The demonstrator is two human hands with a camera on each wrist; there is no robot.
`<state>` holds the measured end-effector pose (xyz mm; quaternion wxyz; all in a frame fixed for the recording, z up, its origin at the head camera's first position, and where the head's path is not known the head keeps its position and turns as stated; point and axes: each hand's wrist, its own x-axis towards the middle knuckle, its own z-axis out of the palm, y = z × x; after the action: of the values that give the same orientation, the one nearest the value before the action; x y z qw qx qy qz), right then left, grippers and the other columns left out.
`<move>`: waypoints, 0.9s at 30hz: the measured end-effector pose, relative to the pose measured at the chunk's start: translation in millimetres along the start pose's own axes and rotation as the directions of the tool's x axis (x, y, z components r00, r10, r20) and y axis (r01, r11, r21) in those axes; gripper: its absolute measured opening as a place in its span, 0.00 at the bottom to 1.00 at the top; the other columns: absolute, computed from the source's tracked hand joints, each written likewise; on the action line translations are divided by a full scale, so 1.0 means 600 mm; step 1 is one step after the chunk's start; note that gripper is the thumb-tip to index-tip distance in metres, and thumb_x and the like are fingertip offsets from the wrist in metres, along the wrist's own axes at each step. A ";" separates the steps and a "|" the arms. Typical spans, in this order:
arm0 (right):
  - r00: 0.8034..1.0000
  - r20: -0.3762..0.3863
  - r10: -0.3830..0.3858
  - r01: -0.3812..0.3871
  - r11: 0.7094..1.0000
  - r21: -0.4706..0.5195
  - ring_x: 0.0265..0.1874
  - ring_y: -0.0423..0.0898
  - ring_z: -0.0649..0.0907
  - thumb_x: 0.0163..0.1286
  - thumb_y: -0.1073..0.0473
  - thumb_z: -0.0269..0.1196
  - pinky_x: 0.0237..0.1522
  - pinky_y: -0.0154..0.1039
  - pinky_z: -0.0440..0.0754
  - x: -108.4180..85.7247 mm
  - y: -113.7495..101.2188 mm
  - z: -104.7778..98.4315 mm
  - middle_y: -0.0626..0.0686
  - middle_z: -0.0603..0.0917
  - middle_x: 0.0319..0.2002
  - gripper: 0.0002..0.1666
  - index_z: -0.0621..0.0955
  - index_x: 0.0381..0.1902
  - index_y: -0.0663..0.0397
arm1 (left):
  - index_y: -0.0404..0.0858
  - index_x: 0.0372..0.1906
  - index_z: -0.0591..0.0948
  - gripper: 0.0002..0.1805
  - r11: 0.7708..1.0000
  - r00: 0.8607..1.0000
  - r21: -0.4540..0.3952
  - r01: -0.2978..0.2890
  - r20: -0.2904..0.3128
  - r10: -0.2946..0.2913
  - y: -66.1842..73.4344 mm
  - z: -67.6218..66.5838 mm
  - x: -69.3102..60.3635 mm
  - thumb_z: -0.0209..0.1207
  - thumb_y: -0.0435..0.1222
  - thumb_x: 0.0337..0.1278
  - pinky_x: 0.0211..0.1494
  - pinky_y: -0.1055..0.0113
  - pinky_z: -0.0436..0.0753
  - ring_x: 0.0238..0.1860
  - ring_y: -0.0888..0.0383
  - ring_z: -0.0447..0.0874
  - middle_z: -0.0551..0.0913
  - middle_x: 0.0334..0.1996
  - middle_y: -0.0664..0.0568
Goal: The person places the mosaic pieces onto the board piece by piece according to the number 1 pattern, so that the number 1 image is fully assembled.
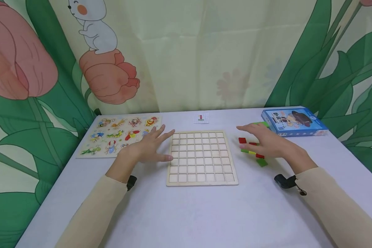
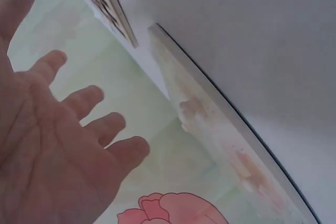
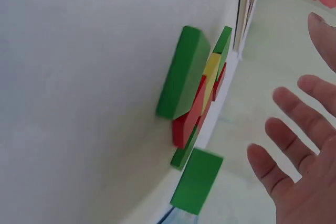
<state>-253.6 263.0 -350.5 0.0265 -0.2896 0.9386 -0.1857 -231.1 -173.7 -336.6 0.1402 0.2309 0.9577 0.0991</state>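
Observation:
A wooden board (image 1: 204, 161) marked with a grid of square recesses lies flat in the middle of the table. My left hand (image 1: 147, 148) hovers with fingers spread at the board's left edge, over the corner of a picture board (image 1: 90, 143); its palm shows in the left wrist view. To the right of the grid, my right hand (image 1: 268, 141) is held with its fingers apart above loose square tiles, holding nothing. Among these tiles are a red tile (image 1: 242, 140), a green tile (image 1: 261, 162) and a yellow tile (image 3: 211, 74). The right hand partly hides them in the head view.
A small card (image 1: 201, 118) with a printed grid and coloured pattern lies behind the wooden board. At the back right sits a blue box (image 1: 302, 129). Insect and crab pictures cover the board at the left. A printed curtain (image 1: 204, 62) hangs behind the white table (image 1: 201, 213).

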 end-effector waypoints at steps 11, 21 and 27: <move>0.998 -0.062 -0.029 0.038 0.989 0.145 0.40 0.47 0.81 0.65 0.56 0.74 0.37 0.36 0.80 -0.022 0.036 0.015 0.52 0.84 0.48 0.32 0.78 0.66 0.54 | 0.55 0.84 0.49 0.62 0.995 0.987 -0.061 0.074 0.145 -0.065 0.011 0.008 -0.006 0.72 0.62 0.49 0.78 0.39 0.52 0.83 0.41 0.39 0.41 0.84 0.46; 0.992 0.086 0.091 -0.104 0.980 0.168 0.43 0.46 0.80 0.63 0.53 0.76 0.42 0.37 0.80 -0.039 0.046 0.010 0.47 0.84 0.47 0.29 0.82 0.62 0.47 | 0.56 0.83 0.54 0.65 0.991 0.986 -0.107 0.083 0.152 -0.066 0.017 0.010 -0.001 0.80 0.55 0.40 0.78 0.43 0.57 0.82 0.44 0.49 0.51 0.83 0.46; 0.991 0.096 0.091 -0.107 0.978 0.177 0.43 0.46 0.80 0.63 0.54 0.76 0.43 0.38 0.81 -0.045 0.048 0.005 0.47 0.85 0.48 0.26 0.83 0.58 0.49 | 0.55 0.82 0.55 0.63 0.995 0.990 -0.086 0.055 0.136 -0.043 0.018 0.014 0.007 0.80 0.55 0.42 0.78 0.42 0.58 0.81 0.44 0.52 0.56 0.81 0.46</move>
<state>-246.2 299.2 -365.3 0.1030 -0.2468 0.9289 -0.2562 -227.7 -161.5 -342.5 0.2168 0.2067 0.9462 0.1228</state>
